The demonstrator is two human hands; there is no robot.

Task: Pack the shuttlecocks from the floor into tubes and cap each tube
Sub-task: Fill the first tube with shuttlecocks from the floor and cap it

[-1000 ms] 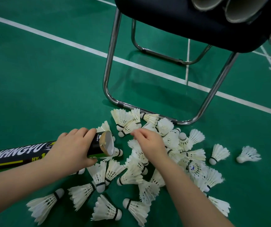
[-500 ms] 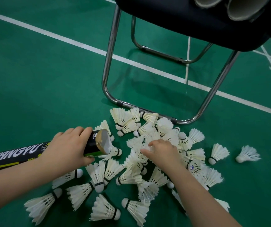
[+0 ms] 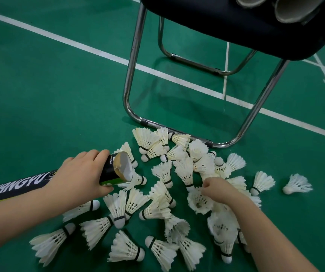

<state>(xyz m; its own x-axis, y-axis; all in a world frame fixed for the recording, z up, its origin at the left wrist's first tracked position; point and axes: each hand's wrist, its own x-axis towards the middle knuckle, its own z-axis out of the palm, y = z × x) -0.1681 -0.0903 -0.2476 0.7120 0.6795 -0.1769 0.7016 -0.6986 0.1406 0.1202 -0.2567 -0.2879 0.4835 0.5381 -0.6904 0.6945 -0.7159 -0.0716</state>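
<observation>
Many shuttlecocks (image 3: 125, 248) are lying around my hands.
Left hand (image 3: 79, 177) is gripping the tube (image 3: 109, 170), right hand (image 3: 219, 190) pinching a shuttlecock (image 3: 198, 202).

Bright, even light falls from overhead. The floor (image 3: 40, 99) has a soft sheen that faintly mirrors the metal legs of the chair (image 3: 133, 65), and a diffuse shadow lies under the seat. The shuttlecocks (image 3: 163, 171) cast short soft shadows. White lettering on the black tube (image 3: 18, 186) reads sharp. Feathers around the right hand (image 3: 220, 190) look smeared, probably motion blur. The wide lens bows the white court line (image 3: 79, 45) and stretches the 2 forearms at the bottom.
</observation>
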